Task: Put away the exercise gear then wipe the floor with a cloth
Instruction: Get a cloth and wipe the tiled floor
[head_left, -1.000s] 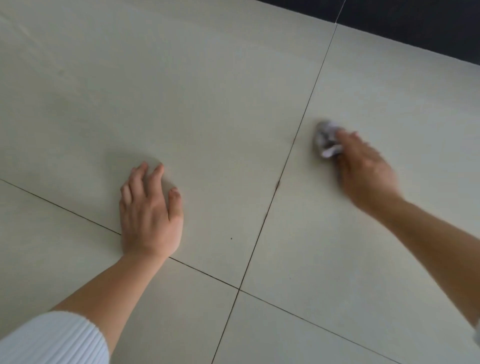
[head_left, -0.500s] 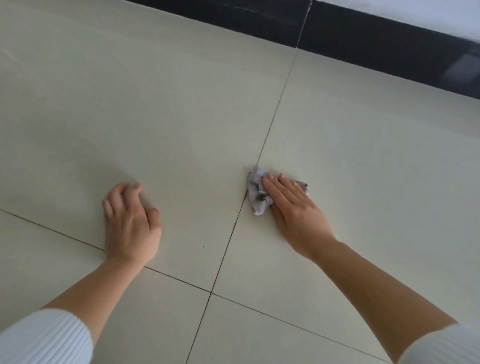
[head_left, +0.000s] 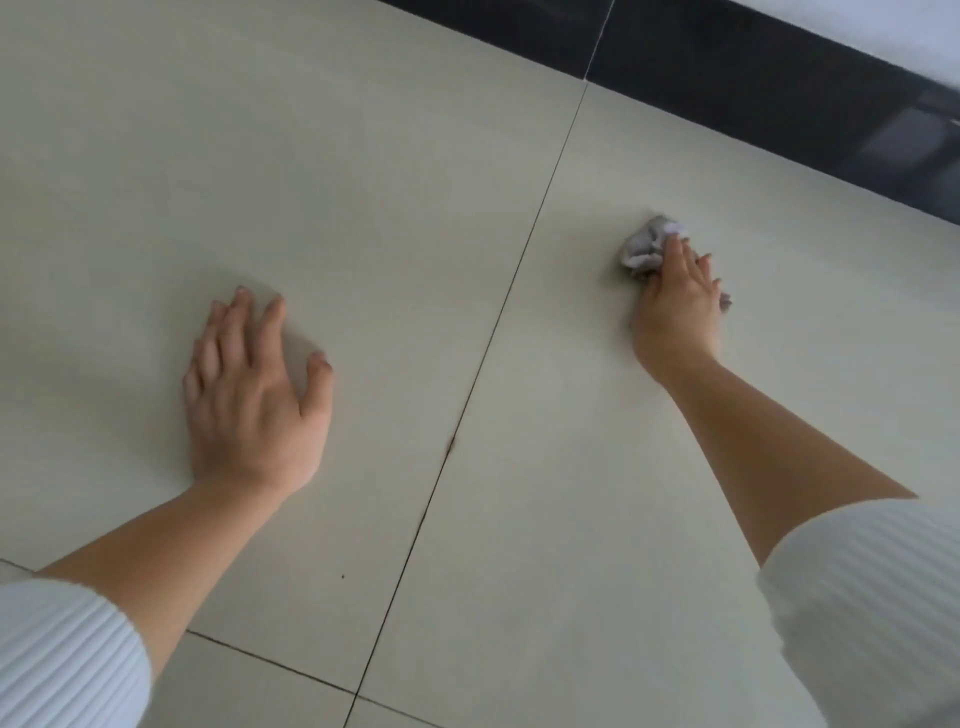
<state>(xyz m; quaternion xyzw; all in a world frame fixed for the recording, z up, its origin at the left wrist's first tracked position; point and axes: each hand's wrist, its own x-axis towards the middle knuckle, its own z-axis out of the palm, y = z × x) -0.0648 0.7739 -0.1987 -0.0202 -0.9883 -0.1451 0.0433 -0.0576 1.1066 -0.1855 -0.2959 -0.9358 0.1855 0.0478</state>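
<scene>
A small crumpled grey cloth (head_left: 647, 244) lies on the pale tiled floor (head_left: 363, 182), on the right tile beyond the grout line. My right hand (head_left: 678, 299) presses down on the cloth, fingers over it, with most of the cloth sticking out past my fingertips and a bit at the right of my hand. My left hand (head_left: 257, 395) rests flat on the left tile with fingers spread, holding nothing. No exercise gear is in view.
A dark glossy skirting band (head_left: 753, 98) runs along the far edge of the floor at the upper right, with a white wall above it. Dark grout lines (head_left: 483, 364) cross the floor. White ribbed sleeves cover both forearms near the bottom corners.
My right hand has slid the cloth from beside the grout line to the right and farther away, toward the dark skirting. My left hand has spread flat from a curled pose.
</scene>
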